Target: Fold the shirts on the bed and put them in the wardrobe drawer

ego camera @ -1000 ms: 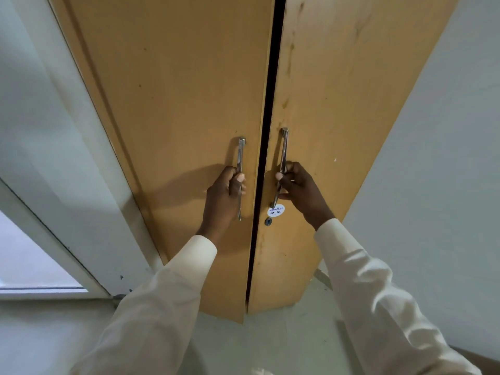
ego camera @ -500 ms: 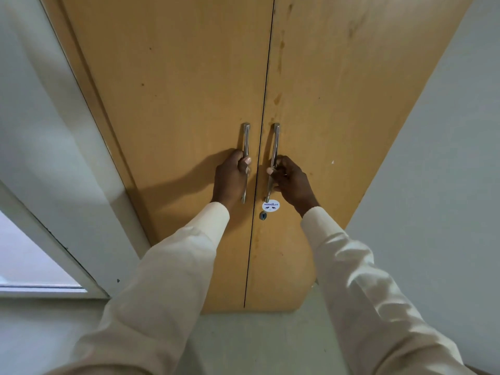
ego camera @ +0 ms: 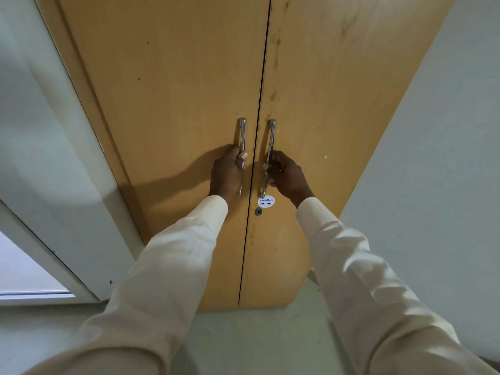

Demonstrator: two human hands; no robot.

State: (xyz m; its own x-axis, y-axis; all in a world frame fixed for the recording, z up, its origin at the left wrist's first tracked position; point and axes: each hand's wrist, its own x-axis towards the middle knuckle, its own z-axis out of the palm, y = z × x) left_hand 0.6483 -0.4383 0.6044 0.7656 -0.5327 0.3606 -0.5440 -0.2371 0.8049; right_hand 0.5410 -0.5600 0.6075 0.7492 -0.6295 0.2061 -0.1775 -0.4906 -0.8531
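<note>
Both wardrobe doors (ego camera: 189,104) now meet, earlier gap gone; left hand (ego camera: 226,175) grips left handle (ego camera: 242,132), right hand (ego camera: 289,177) grips right handle (ego camera: 272,133).

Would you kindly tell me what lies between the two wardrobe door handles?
In the head view, only the thin dark seam where the wardrobe doors meet, edged by bare wood, separates the left handle from the right handle.

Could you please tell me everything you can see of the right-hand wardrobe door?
The right-hand wardrobe door is a flat panel of light brown wood-look board, with dark smudges near its inner edge. It is shut, meeting the left door along a thin dark seam. The right hand grips its slim vertical metal bar handle; below that sit a round white sticker and a small keyhole.
</note>
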